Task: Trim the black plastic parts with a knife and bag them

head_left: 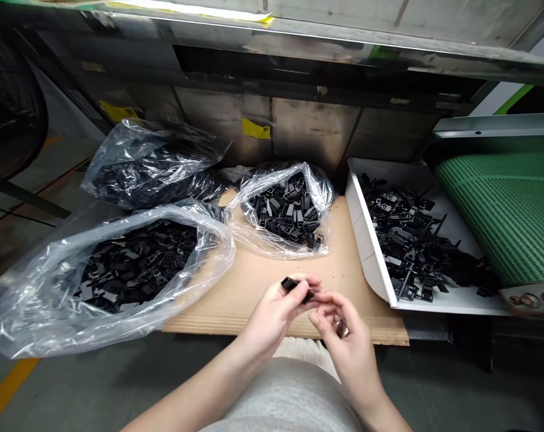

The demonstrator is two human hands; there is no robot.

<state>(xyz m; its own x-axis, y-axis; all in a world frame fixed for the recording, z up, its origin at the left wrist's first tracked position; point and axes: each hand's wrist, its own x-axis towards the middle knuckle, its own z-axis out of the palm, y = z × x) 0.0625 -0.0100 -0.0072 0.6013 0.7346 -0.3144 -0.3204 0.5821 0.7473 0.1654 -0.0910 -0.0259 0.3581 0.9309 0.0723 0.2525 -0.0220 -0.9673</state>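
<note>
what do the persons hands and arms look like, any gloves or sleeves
The left hand and right hand are bare, without gloves, and the forearms show no sleeves or bands. A light grey garment covers the body below them.

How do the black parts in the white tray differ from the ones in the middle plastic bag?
The black parts in the white tray lie spread out and tangled, while the bagged parts in the middle clear plastic bag sit in a tight heap. The black parts include long thin runners; the bagged parts all look short and chunky. Both lots look like black moulded plastic.
</note>
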